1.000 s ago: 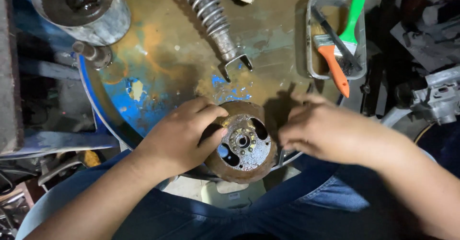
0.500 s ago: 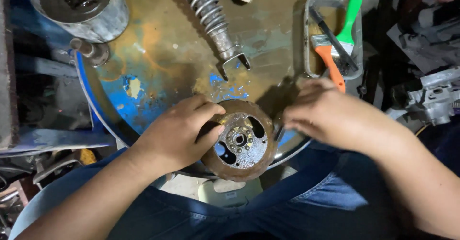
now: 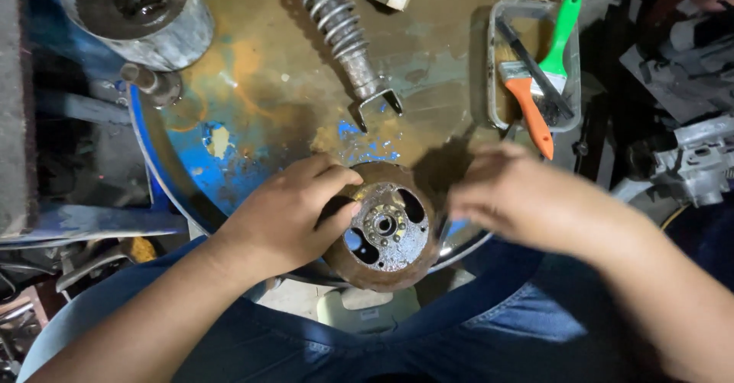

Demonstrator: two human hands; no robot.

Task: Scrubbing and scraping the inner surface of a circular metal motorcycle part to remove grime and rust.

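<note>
The left hand rests on the left rim of a rusty round metal part, its fingers curled over the upper edge and the thumb pressed against the greasy inner face, so the hand has hold of the part. That part sits at the near edge of a round drum top (blue paint worn to rust and yellow) which serves as the bench here, directly between the two hands.

The right hand is just beside the part's right rim; it is blurred, and I cannot tell whether its fingers are closed on anything or touching the part.

Beyond the left fingers, a coil shock absorber lies across the drum top, its forked end pointing toward the part. Further out past the right fingers, a clear tray holds an orange-handled brush and a green-handled brush. Far beyond the left hand stands a grey metal cylinder.
</note>
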